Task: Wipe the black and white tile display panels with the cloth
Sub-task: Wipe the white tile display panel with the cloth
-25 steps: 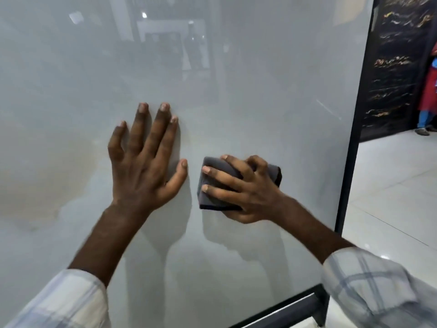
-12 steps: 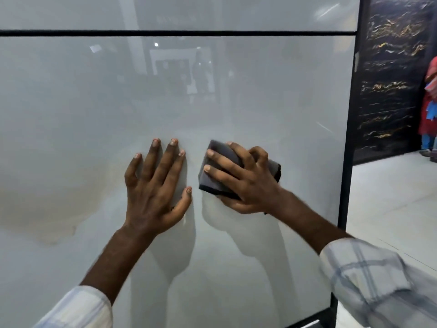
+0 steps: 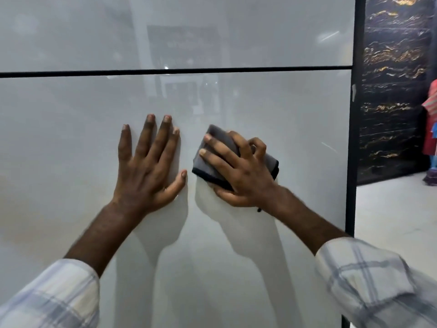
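A glossy white tile panel (image 3: 71, 143) fills most of the view, with a thin black joint line (image 3: 260, 68) across it above my hands. My left hand (image 3: 146, 166) lies flat on the panel, fingers spread and straight. Just to its right, my right hand (image 3: 238, 171) presses a folded dark grey cloth (image 3: 208, 162) against the panel, two fingers stretched over it, the others curled and the thumb under its lower edge. At the right stands a black tile panel (image 3: 392, 91) with gold veining.
A black metal frame post (image 3: 351, 162) edges the white panel on the right. Beyond it lies pale floor (image 3: 392, 214). A person in red and blue clothing (image 3: 431, 129) stands at the far right edge by the black panel.
My view has tilted up, bringing the black joint line lower into frame. The right hand has slid the cloth slightly up the panel; the left hand stays flat beside it.
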`<control>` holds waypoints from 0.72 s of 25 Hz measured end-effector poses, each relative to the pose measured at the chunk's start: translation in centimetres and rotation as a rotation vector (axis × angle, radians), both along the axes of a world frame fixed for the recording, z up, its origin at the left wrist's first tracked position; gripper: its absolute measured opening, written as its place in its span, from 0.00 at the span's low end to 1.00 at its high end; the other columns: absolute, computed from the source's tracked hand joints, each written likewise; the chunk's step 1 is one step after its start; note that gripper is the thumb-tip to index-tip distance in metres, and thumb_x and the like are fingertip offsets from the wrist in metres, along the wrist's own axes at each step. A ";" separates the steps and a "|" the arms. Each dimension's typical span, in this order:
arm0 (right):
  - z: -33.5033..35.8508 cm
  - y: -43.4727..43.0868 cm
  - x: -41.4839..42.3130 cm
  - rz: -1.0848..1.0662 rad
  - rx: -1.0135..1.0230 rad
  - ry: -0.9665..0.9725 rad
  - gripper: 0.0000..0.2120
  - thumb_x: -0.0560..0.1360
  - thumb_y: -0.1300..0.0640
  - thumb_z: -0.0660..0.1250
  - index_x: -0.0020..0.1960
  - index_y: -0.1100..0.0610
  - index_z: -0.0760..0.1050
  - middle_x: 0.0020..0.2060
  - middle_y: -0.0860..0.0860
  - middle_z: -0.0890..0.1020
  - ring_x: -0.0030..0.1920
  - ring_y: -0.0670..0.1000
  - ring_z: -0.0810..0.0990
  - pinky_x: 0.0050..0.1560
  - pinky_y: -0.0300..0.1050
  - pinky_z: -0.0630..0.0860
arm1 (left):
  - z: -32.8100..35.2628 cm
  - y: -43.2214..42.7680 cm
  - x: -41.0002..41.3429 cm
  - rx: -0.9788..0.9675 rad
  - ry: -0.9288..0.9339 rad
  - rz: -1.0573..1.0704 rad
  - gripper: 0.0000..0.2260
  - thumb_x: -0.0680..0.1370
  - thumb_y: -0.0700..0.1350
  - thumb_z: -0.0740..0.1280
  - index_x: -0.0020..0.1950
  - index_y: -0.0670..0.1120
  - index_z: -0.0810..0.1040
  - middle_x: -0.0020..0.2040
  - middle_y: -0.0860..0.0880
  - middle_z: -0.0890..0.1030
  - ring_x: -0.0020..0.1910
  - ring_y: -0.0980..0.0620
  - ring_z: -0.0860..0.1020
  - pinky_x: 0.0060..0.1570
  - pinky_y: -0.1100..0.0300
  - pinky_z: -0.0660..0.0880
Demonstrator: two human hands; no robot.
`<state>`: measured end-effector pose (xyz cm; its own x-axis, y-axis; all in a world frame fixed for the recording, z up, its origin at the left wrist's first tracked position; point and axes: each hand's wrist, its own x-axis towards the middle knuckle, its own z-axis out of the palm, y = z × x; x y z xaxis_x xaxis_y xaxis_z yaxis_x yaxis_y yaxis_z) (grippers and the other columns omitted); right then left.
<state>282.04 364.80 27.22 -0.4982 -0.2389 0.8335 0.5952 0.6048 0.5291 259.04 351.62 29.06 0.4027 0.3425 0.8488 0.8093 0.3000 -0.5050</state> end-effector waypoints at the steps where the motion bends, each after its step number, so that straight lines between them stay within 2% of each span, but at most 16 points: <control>1: 1.1 0.8 1.6 -0.009 0.087 -0.115 0.32 0.77 0.40 0.64 0.79 0.50 0.69 0.81 0.51 0.66 0.75 0.64 0.68 0.61 0.61 0.62 | -0.4 0.1 -0.1 -0.006 0.010 0.011 0.35 0.84 0.59 0.56 0.84 0.39 0.55 0.84 0.37 0.54 0.83 0.33 0.52 0.76 0.26 0.50; 2: 2.5 1.9 2.9 -0.034 0.112 -0.118 0.31 0.78 0.39 0.64 0.79 0.48 0.69 0.81 0.50 0.67 0.76 0.62 0.68 0.61 0.61 0.61 | -0.4 0.1 -0.1 -0.002 0.007 0.011 0.35 0.83 0.59 0.56 0.84 0.39 0.55 0.84 0.37 0.54 0.83 0.33 0.52 0.76 0.26 0.50; 3: 4.1 3.0 3.8 -0.065 0.049 -0.004 0.31 0.78 0.39 0.65 0.79 0.46 0.68 0.81 0.49 0.67 0.76 0.61 0.68 0.61 0.61 0.60 | -0.4 0.1 0.0 0.005 0.001 0.007 0.35 0.83 0.59 0.57 0.84 0.39 0.55 0.84 0.37 0.55 0.83 0.33 0.53 0.76 0.26 0.50; 6: 8.1 3.6 4.0 -0.074 -0.414 0.713 0.32 0.77 0.35 0.63 0.79 0.42 0.66 0.81 0.44 0.63 0.75 0.59 0.67 0.63 0.61 0.61 | -0.3 0.0 0.0 0.009 0.001 -0.009 0.35 0.83 0.59 0.58 0.84 0.39 0.57 0.84 0.38 0.56 0.83 0.34 0.54 0.77 0.27 0.50; 7: 8.9 3.0 3.0 -0.052 -0.493 0.836 0.32 0.77 0.35 0.61 0.79 0.44 0.66 0.81 0.45 0.63 0.74 0.60 0.66 0.64 0.62 0.61 | -0.3 0.0 0.0 0.009 0.004 -0.014 0.35 0.82 0.59 0.58 0.84 0.39 0.57 0.84 0.38 0.56 0.83 0.34 0.54 0.77 0.27 0.50; 8: 9.3 2.2 1.8 -0.038 -0.501 0.847 0.33 0.77 0.36 0.60 0.79 0.46 0.66 0.81 0.46 0.64 0.74 0.62 0.65 0.64 0.63 0.62 | -0.3 0.0 0.0 0.010 0.004 -0.019 0.35 0.82 0.59 0.58 0.84 0.39 0.58 0.84 0.38 0.56 0.83 0.34 0.54 0.77 0.27 0.49; 9: 9.3 1.5 0.7 -0.022 -0.449 0.759 0.34 0.76 0.37 0.60 0.80 0.48 0.66 0.81 0.47 0.64 0.73 0.63 0.64 0.64 0.63 0.62 | -0.3 -0.1 0.0 0.011 0.001 -0.024 0.35 0.82 0.59 0.58 0.83 0.39 0.58 0.84 0.38 0.57 0.83 0.34 0.55 0.77 0.28 0.50; 12: 7.3 0.4 -1.0 0.017 -0.130 0.233 0.36 0.75 0.39 0.64 0.79 0.51 0.67 0.80 0.51 0.66 0.74 0.62 0.61 0.61 0.64 0.64 | -0.2 -0.2 0.2 0.018 -0.005 -0.043 0.35 0.82 0.59 0.58 0.83 0.38 0.60 0.84 0.38 0.57 0.82 0.34 0.55 0.77 0.28 0.51; 13: 7.1 0.6 -0.5 0.014 -0.043 0.107 0.35 0.75 0.39 0.65 0.79 0.51 0.68 0.80 0.51 0.67 0.75 0.61 0.61 0.62 0.64 0.63 | -0.3 -0.3 0.2 0.022 -0.003 -0.041 0.35 0.82 0.59 0.58 0.83 0.38 0.60 0.83 0.38 0.58 0.82 0.34 0.56 0.77 0.27 0.51; 14: 7.4 1.3 0.4 0.018 0.015 0.066 0.35 0.75 0.39 0.66 0.79 0.51 0.69 0.80 0.51 0.68 0.75 0.61 0.63 0.63 0.63 0.60 | -0.3 -0.3 0.2 0.023 -0.003 -0.043 0.35 0.82 0.58 0.58 0.82 0.38 0.61 0.83 0.37 0.58 0.82 0.34 0.56 0.77 0.27 0.52; 16: 8.6 3.2 3.1 -0.006 -0.062 0.237 0.33 0.75 0.37 0.66 0.78 0.46 0.70 0.79 0.47 0.68 0.74 0.59 0.67 0.63 0.60 0.55 | -0.2 -0.3 0.2 0.020 -0.009 -0.053 0.35 0.82 0.58 0.59 0.82 0.38 0.61 0.83 0.37 0.59 0.82 0.33 0.57 0.76 0.27 0.53; 18: 10.1 4.5 5.2 -0.006 -0.322 0.573 0.33 0.74 0.34 0.64 0.77 0.42 0.68 0.79 0.43 0.67 0.73 0.58 0.68 0.63 0.60 0.56 | -0.2 -0.2 0.5 0.022 -0.018 -0.044 0.35 0.82 0.58 0.60 0.82 0.38 0.61 0.83 0.38 0.59 0.82 0.33 0.57 0.76 0.26 0.53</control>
<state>287.28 369.26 37.36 0.0452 0.0682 0.9966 0.7328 0.6758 -0.0794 259.54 351.44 28.82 0.4019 0.3061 0.8630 0.8306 0.2748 -0.4843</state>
